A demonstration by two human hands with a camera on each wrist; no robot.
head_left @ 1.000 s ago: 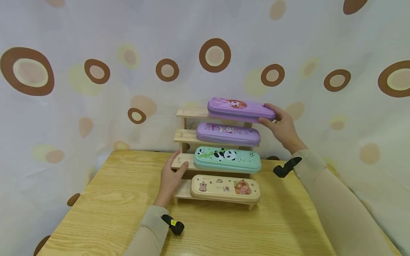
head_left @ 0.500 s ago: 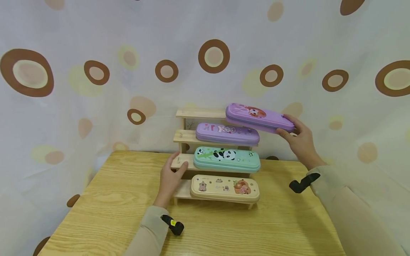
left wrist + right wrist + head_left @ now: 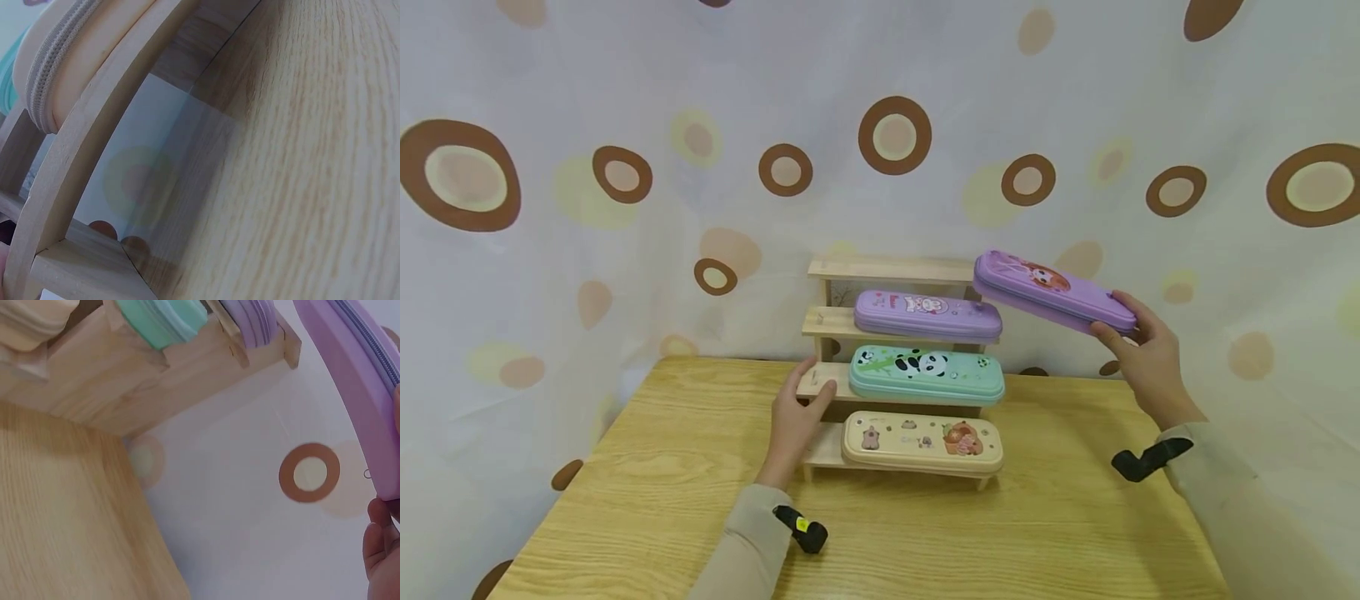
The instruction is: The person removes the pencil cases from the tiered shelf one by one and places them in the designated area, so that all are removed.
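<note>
My right hand grips the right end of a purple pencil case with a cartoon girl on its lid, thumb in front and fingers behind. The case hangs tilted in the air, off the right side of a stepped wooden rack. In the right wrist view its zipped side shows, with some fingers at its lower end. My left hand holds the left end of the rack's second-lowest shelf, thumb at the front edge. Only a sliver of that hand enters the left wrist view.
On the lower shelves lie a lilac bunny pencil case, a mint panda pencil case and a cream pencil case. The top shelf is bare. Under the rack is a wood-grain table; a dotted curtain hangs behind.
My right hand has carried the purple pencil case off the top shelf, rightward and slightly down, its right end tipping lower. My left hand stays on the rack.
</note>
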